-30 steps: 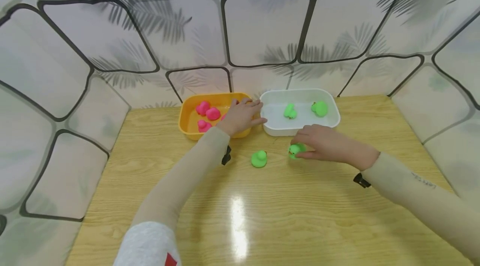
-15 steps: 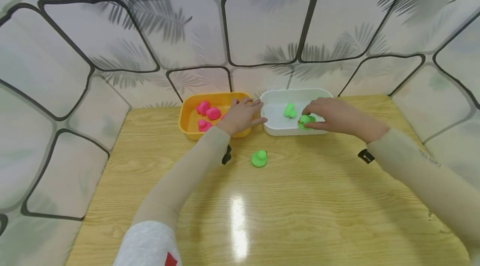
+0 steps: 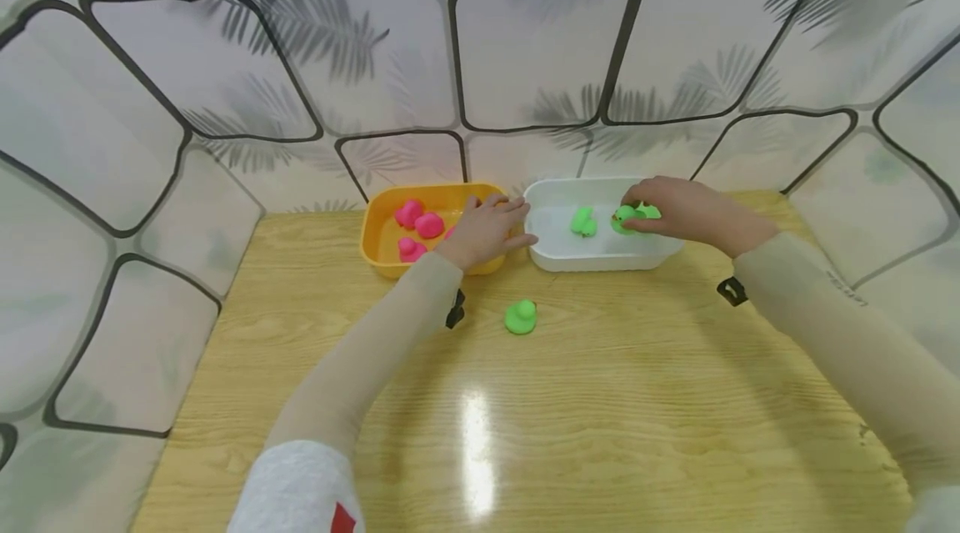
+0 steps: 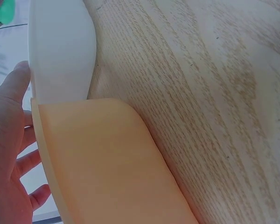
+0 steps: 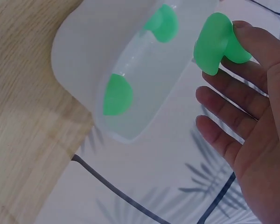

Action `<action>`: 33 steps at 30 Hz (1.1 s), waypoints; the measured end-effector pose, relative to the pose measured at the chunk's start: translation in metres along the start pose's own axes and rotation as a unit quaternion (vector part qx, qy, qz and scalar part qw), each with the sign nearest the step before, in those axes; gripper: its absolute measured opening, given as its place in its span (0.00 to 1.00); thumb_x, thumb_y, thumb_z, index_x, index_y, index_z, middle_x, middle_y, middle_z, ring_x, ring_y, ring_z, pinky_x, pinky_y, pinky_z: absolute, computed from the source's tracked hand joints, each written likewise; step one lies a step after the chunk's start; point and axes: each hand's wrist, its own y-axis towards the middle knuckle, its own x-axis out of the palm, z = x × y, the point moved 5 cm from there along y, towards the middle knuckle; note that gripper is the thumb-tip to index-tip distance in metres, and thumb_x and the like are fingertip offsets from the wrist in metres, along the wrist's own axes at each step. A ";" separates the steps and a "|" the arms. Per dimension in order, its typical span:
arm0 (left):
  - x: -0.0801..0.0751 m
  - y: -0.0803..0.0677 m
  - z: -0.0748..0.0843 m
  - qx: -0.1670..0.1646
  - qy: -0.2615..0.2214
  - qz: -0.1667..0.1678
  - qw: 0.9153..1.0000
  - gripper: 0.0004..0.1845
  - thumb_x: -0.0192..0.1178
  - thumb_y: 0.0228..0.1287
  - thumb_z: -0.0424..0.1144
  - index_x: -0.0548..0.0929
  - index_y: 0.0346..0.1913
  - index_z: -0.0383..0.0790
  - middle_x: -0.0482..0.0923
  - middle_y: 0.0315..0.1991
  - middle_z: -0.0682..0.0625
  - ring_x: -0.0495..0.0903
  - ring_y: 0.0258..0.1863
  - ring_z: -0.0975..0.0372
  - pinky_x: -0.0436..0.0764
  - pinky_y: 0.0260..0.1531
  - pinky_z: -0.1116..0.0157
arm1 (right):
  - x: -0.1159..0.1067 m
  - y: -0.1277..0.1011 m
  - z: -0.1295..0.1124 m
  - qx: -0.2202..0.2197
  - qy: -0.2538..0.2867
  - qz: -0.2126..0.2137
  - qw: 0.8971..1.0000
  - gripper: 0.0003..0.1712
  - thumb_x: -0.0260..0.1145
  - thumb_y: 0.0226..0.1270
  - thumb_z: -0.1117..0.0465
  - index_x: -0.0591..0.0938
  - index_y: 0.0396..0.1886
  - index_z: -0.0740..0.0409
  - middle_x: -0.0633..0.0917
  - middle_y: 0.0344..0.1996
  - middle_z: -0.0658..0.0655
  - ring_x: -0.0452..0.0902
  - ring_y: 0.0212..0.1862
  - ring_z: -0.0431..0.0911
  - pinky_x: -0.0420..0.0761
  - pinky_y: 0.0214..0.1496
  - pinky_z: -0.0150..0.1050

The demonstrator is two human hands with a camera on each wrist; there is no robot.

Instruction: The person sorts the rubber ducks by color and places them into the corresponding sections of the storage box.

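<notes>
My right hand (image 3: 693, 212) pinches a green rubber duck (image 5: 217, 44) between thumb and fingers, over the right part of the white tray (image 3: 600, 261). Two other green ducks lie in that tray; one duck (image 3: 583, 222) shows left of the hand, the other duck (image 5: 116, 94) is partly behind the hand in the head view. My left hand (image 3: 483, 233) rests with spread fingers over the right end of the orange tray (image 3: 382, 268), its fingertips by the white tray's rim. Several pink ducks (image 3: 429, 225) lie in the orange tray, one partly hidden by that hand.
Another green duck (image 3: 521, 317) sits on the wooden table (image 3: 600, 416) in front of the two trays. A patterned backdrop (image 3: 540, 57) rises right behind the trays and along both sides of the table.
My right hand has picked up the green duck from the table before the white tray and carried it up and over that tray. The left hand has stayed in place.
</notes>
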 end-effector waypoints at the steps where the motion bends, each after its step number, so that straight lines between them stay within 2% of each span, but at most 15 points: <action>1: 0.000 0.000 0.000 0.000 0.000 0.000 1.000 0.40 0.46 0.77 0.68 0.63 0.82 0.48 0.60 0.81 0.52 0.60 0.78 0.52 0.59 0.69 0.43 | 0.002 0.000 0.000 -0.001 0.001 -0.002 1.000 0.17 0.73 0.71 0.56 0.86 0.51 0.63 0.87 0.46 0.59 0.82 0.48 0.54 0.80 0.54 0.56; 9: 0.000 0.000 -0.001 0.003 -0.006 0.001 1.000 0.40 0.47 0.77 0.68 0.64 0.81 0.47 0.61 0.81 0.52 0.60 0.78 0.51 0.57 0.71 0.41 | 0.010 -0.002 -0.001 -0.009 0.014 0.000 1.000 0.14 0.71 0.72 0.60 0.86 0.52 0.62 0.87 0.51 0.61 0.83 0.54 0.58 0.80 0.57 0.57; 13: 0.001 0.001 -0.002 0.004 -0.007 0.005 1.000 0.40 0.46 0.78 0.68 0.64 0.81 0.47 0.61 0.81 0.52 0.60 0.77 0.51 0.57 0.71 0.40 | 0.016 -0.004 -0.008 -0.034 0.006 0.011 0.999 0.12 0.72 0.72 0.60 0.87 0.51 0.61 0.88 0.49 0.59 0.83 0.53 0.58 0.80 0.58 0.56; 20: 0.001 0.002 -0.002 0.005 0.000 0.007 1.000 0.40 0.46 0.77 0.68 0.64 0.81 0.47 0.61 0.81 0.52 0.61 0.77 0.52 0.59 0.69 0.43 | 0.029 -0.006 -0.032 -0.097 -0.002 0.029 0.995 0.10 0.73 0.70 0.61 0.87 0.47 0.61 0.89 0.43 0.57 0.84 0.47 0.55 0.81 0.53 0.54; 29: 0.001 0.002 -0.002 0.003 0.005 0.009 1.000 0.40 0.47 0.77 0.68 0.64 0.81 0.48 0.62 0.80 0.53 0.61 0.77 0.52 0.60 0.69 0.43 | 0.050 -0.006 -0.067 -0.141 0.006 0.030 0.989 0.10 0.74 0.68 0.62 0.87 0.47 0.59 0.88 0.41 0.56 0.84 0.44 0.52 0.82 0.50 0.51; 33: 0.001 0.002 -0.001 0.002 0.009 0.008 1.000 0.40 0.47 0.77 0.68 0.64 0.81 0.48 0.62 0.80 0.53 0.62 0.77 0.52 0.60 0.69 0.43 | 0.062 -0.005 -0.081 -0.157 0.002 0.023 0.987 0.12 0.73 0.69 0.60 0.87 0.49 0.59 0.88 0.42 0.56 0.84 0.44 0.51 0.83 0.50 0.51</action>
